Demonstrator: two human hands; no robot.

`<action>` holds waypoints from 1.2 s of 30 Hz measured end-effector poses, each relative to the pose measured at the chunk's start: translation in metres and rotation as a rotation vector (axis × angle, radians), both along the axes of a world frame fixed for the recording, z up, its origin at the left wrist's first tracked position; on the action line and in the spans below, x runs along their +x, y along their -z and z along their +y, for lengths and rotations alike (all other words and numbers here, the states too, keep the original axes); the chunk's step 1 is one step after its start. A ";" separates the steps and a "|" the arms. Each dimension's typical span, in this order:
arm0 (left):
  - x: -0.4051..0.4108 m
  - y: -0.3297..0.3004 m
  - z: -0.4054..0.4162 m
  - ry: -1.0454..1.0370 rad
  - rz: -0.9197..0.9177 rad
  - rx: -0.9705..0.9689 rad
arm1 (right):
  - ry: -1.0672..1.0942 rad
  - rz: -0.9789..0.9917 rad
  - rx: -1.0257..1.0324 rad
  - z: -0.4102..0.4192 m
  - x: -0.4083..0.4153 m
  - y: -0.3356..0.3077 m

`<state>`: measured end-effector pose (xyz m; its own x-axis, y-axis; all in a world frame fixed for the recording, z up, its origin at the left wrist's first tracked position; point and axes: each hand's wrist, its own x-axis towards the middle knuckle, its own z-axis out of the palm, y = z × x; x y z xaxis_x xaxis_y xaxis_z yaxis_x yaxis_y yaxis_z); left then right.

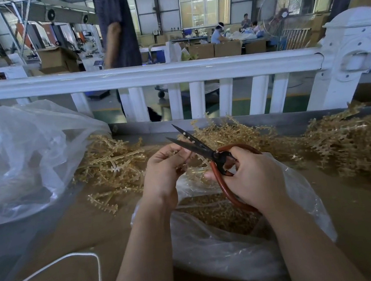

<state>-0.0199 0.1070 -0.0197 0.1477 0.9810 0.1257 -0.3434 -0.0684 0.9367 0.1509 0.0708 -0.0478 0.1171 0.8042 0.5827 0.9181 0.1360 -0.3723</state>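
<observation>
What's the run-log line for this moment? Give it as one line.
left hand: pinches tan plastic sprig | right hand: grips red-handled scissors | blades: open | below: clear bag of tan pieces

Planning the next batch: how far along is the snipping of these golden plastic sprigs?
Done: the plastic bag under the hands holds a layer of cut golden pieces. In hand: the left hand pinches a sprig at the open scissors, gripped by the right hand. Left: large uncut heaps on both sides.
</observation>
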 end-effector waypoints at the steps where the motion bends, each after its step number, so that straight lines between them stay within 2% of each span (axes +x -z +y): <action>1: 0.000 0.000 0.000 0.004 -0.006 -0.008 | -0.004 0.002 0.008 0.000 0.000 0.000; 13: -0.002 -0.001 0.000 0.048 -0.048 -0.041 | -0.042 0.050 0.088 -0.003 -0.001 0.001; 18: 0.000 -0.002 -0.001 0.043 -0.038 -0.053 | -0.078 0.061 0.047 -0.002 0.000 0.003; 26: 0.005 -0.003 -0.002 -0.087 -0.001 -0.079 | -0.049 0.044 -0.019 -0.002 0.001 0.000; 29: 0.004 -0.001 0.002 -0.157 -0.055 -0.152 | -0.034 0.035 -0.050 -0.002 0.001 0.000; 32: 0.001 0.001 0.005 -0.164 -0.094 -0.194 | -0.048 0.158 -0.091 0.000 0.002 0.001; 36: 0.006 0.002 0.004 -0.038 0.034 -0.118 | -0.118 0.449 -0.105 0.002 0.000 -0.002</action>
